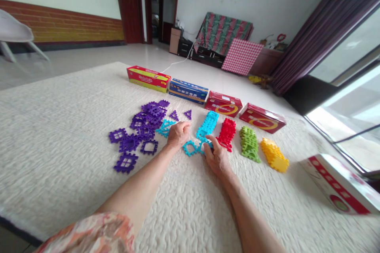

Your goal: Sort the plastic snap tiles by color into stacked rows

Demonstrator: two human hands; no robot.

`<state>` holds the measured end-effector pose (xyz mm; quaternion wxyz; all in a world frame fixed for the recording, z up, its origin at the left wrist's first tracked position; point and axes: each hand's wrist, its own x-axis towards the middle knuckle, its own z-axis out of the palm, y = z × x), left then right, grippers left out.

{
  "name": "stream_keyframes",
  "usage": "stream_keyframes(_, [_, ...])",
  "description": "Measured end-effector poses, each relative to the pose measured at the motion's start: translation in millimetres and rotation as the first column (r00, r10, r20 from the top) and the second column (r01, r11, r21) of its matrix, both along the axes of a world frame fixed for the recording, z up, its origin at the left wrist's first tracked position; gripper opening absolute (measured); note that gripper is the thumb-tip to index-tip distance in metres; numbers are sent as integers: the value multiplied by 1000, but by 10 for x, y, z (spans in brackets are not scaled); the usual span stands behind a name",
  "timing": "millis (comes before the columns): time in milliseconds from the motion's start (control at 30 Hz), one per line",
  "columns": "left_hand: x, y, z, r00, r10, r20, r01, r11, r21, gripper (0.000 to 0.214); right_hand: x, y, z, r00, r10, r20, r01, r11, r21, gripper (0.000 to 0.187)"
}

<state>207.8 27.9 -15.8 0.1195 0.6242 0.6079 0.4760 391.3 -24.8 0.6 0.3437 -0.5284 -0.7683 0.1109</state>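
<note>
My left hand [178, 134] is closed with its fingers curled, above the bedspread between light-blue interlocking building tiles [165, 127] and a light-blue stack. What it holds, if anything, is hidden. My right hand [218, 157] has thumb and forefinger on a light-blue tile [202, 146] at the near end of the light-blue stack [208, 123]. Another light-blue tile with a round opening [186, 151] lies just left of it. A loose heap of purple tiles [148, 116] spreads to the left, with two small purple triangles [187, 114] nearby.
Right of my hands lie rows of red tiles [227, 132], green tiles [249, 144] and yellow tiles [274, 154]. Behind stand a red-yellow box [148, 79], a blue box [188, 91] and two dark-red boxes [263, 118]. A white-red carton [338, 185] sits at the right.
</note>
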Motion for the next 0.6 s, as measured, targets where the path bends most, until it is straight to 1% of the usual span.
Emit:
stream_keyframes(100, [5, -3, -2, 1000, 6, -4, -6, 1000, 1, 31, 26, -8, 33, 996, -24, 89, 19, 999, 51, 30])
stream_keyframes(200, [9, -7, -2, 1000, 8, -7, -8, 1000, 4, 31, 66, -19, 55, 997, -33, 76, 26, 996, 91, 36])
stream_keyframes(267, [9, -9, 1, 1000, 5, -4, -5, 1000, 1, 30, 85, -30, 70, 997, 1, 82, -6, 997, 71, 39])
stream_keyframes(367, [6, -11, 7, 1000, 6, -2, -6, 1000, -9, 29, 92, -49, 98, 987, 45, 156, -50, 998, 29, 37])
stream_keyframes(467, [5, -11, 14, 1000, 10, -6, -10, 1000, -18, 30, 89, -50, 104, 975, 67, 211, -77, 996, 37, 39])
stream_keyframes(600, [10, -11, 16, 1000, 13, -6, -13, 1000, -15, 29, 129, -10, 66, 969, 99, 227, -110, 993, 35, 38])
